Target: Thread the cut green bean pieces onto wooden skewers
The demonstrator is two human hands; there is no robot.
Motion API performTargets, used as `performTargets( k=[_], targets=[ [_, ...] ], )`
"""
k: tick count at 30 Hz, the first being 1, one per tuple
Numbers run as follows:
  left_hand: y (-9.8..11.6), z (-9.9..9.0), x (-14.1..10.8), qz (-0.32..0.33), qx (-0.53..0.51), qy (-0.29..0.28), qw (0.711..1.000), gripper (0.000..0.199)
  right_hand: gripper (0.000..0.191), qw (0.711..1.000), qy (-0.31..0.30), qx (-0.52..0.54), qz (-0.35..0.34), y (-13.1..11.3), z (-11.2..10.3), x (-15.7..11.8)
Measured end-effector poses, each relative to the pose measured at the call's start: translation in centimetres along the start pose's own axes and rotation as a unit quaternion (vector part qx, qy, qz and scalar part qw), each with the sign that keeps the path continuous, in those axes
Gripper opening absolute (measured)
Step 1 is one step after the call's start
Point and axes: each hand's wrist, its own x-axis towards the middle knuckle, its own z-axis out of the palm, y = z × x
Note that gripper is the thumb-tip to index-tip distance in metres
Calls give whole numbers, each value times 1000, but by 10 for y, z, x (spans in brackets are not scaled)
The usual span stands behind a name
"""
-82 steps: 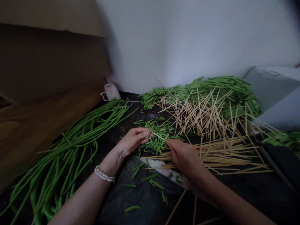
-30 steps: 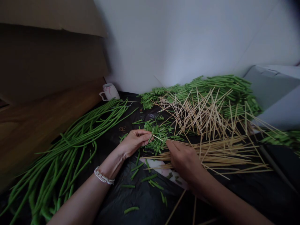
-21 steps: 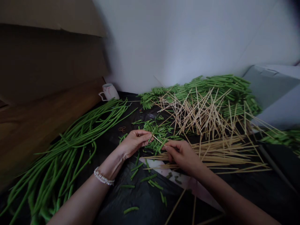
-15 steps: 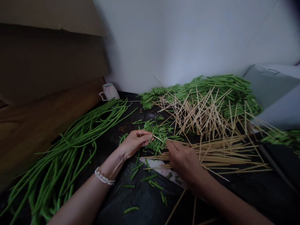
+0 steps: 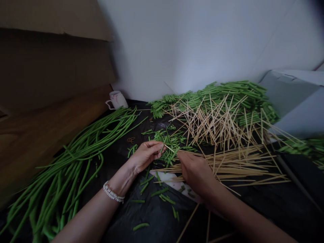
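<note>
My left hand (image 5: 148, 154), with a beaded bracelet at the wrist, pinches a short green bean piece at its fingertips. A thin wooden skewer (image 5: 171, 148) runs from those fingertips to my right hand (image 5: 194, 169), whose fingers are closed around it. The skewer's tip meets the bean piece; how far it enters is hidden by the fingers. Under and beyond both hands lies a heap of cut bean pieces (image 5: 174, 139). Beside my right hand, loose skewers (image 5: 243, 164) lie in a flat pile.
Long uncut beans (image 5: 83, 148) spread across the left on black plastic sheeting (image 5: 121, 216). A mug (image 5: 118, 100) stands at the back. Bean bundles (image 5: 243, 91) on crossed skewers (image 5: 215, 125) are stacked against the wall. A pale box (image 5: 291, 91) is at right.
The view has shifted slightly. Both hands keep nearly the same pose, with the skewer still between them.
</note>
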Motion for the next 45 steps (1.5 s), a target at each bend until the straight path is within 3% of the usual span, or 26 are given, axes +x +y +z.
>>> performTargets(
  k=[5, 10, 12, 18, 23, 27, 33, 36, 39, 41, 43, 45],
  targets=[
    [0, 1, -1, 0, 9, -1, 1000, 22, 32, 981, -74, 160, 85, 1, -1, 6],
    [-1, 2, 1, 0, 19, 9, 1000, 26, 25, 999, -6, -32, 2, 3, 3, 0],
    [-2, 2, 1, -1, 24, 8, 1000, 27, 24, 999, -7, -40, -1, 3, 4, -1],
    [-2, 3, -1, 3, 40, 6, 999, 27, 28, 996, 0, 87, 21, 1, 0, 5],
    [-8, 9, -4, -6, 68, -19, 997, 25, 30, 978, -40, 192, 72, 1, -1, 8],
    [-11, 10, -4, -3, 86, -23, 996, 24, 26, 993, -2, 119, 15, 0, 2, 5],
    [-17, 10, -3, -11, 108, -21, 994, 25, 27, 998, -22, -64, -17, 0, 7, -3],
    [-13, 11, -3, 17, 137, -29, 990, 25, 28, 996, -31, -86, -22, 3, 7, -3],
    [1, 2, -3, 83, 189, -6, 979, 28, 28, 997, -10, -79, -21, 10, 6, -1],
    [14, -11, 0, 144, 225, 57, 962, 30, 28, 997, 18, -79, -15, 14, 6, 0],
    [25, -28, 2, 192, 300, 115, 927, 30, 27, 996, 38, -78, -14, 18, 6, 0],
    [32, -44, 5, 201, 415, 127, 878, 26, 27, 996, 42, -74, -17, 19, 7, 0]
  ],
)
